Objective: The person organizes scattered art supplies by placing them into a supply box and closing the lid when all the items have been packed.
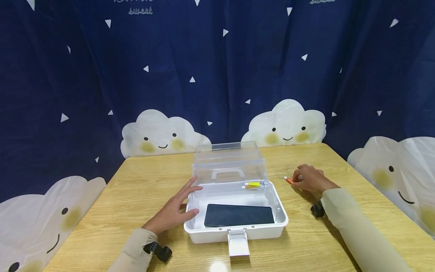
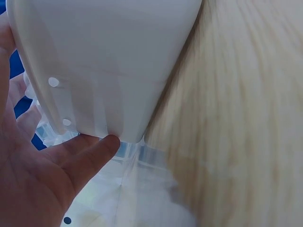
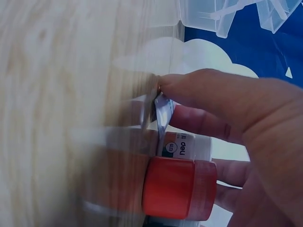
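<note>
My view of the right hand (image 1: 309,178) is the poor one: its curled fingers cover most of a slim orange item (image 1: 288,180), leaving just the white-tipped far-left end in sight on the table (image 1: 117,211), right of the white box (image 1: 208,236). Thumb and fingers pinch it. From the right wrist I get a silvery strip (image 3: 163,111) at the thumb tip, a red cylinder (image 3: 169,187) and a part-covered "deli" container (image 3: 179,146); I can't match these to the orange item.

My left hand (image 1: 173,209) is spread wide, grasping nothing, its fingers touching the box's left end. Two hide behind the wall in the wrist view. Inside, a dark slab (image 1: 239,216) lies near, a yellow piece (image 1: 254,184) far right, too small to identify.
</note>
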`<state>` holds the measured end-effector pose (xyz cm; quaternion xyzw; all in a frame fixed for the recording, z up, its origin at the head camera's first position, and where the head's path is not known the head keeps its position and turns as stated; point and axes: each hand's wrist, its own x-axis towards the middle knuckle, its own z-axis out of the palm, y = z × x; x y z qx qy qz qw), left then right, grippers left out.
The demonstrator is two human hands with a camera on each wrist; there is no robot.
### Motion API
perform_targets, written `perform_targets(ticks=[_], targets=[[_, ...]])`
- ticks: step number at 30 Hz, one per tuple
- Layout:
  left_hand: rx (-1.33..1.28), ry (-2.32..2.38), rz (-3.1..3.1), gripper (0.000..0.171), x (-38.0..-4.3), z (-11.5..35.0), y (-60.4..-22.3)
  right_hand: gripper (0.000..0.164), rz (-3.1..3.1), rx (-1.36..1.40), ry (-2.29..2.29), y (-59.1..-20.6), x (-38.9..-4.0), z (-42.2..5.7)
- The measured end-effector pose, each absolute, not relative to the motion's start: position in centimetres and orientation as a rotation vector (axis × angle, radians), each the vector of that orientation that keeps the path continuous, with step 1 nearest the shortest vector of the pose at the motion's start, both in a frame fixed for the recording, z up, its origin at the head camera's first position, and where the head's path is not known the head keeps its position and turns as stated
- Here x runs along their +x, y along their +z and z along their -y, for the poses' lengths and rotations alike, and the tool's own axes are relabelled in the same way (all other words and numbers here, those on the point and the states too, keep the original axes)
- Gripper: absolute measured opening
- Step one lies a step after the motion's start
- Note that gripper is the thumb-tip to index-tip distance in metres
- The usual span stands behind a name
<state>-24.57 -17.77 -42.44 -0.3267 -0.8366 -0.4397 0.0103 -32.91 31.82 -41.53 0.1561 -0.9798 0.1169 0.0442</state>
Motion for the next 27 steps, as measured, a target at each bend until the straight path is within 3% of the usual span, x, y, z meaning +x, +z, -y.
perform_targets(ticks=[27], targets=[[-1.028, -1.389, 2.59, 0.064, -24.32, 17.7, -42.33, 0.011, 2.969, 0.459, 0.382, -41.85, -33.07, -31.46]])
